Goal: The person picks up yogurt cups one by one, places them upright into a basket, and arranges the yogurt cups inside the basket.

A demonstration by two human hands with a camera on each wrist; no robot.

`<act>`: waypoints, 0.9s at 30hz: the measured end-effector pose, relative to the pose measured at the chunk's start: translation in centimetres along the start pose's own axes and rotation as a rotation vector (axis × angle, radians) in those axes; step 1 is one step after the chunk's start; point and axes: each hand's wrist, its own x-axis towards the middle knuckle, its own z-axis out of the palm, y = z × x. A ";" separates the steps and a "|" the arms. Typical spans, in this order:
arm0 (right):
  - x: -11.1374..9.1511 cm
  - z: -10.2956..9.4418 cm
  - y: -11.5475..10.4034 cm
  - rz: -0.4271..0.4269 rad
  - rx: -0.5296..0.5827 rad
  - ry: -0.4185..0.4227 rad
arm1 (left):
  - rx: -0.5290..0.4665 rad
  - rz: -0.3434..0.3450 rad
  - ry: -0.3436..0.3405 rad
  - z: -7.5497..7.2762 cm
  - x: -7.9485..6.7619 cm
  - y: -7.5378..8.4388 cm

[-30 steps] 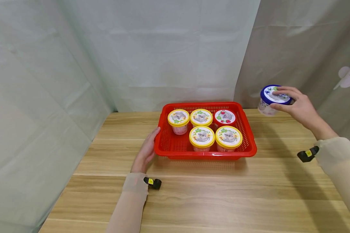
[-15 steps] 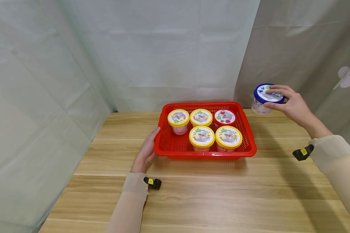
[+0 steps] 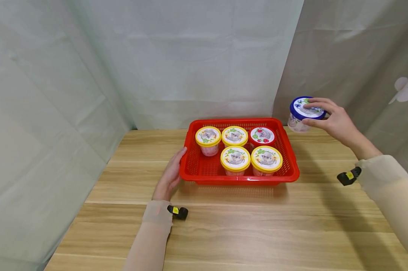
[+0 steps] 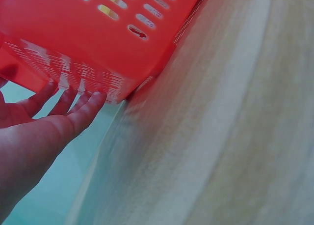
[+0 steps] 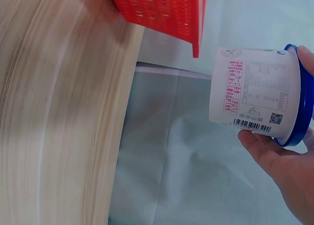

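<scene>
My right hand (image 3: pixel 332 119) grips a blue-lidded jelly cup (image 3: pixel 299 125) by its lid, upright and raised above the table, right of the red basket (image 3: pixel 239 178). In the right wrist view, that cup (image 5: pixel 250 90) shows a printed label and barcode. My left hand (image 3: pixel 170 175) rests against the basket's left end; in the left wrist view, its fairly straight fingers (image 4: pixel 88 109) touch the perforated wall. Inside the basket stand several yellow-lidded cups, one at front left (image 3: pixel 235 159), and a red-lidded cup (image 3: pixel 262 136) at back right.
The basket sits toward the back of a wooden table (image 3: pixel 244 233). Pale cloth (image 3: pixel 204 60) hangs behind the table and along both sides. A dark wrist camera (image 3: pixel 178 212) is worn on each sleeve.
My right hand has carried the blue-lidded jelly cup leftward, closer to the basket's right end. The left hand, the basket and the cups inside have stayed in place.
</scene>
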 end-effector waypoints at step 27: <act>1.4 2.4 -3.3 -0.084 0.029 -0.063 | 0.030 -0.009 -0.005 0.0 -0.1 0.2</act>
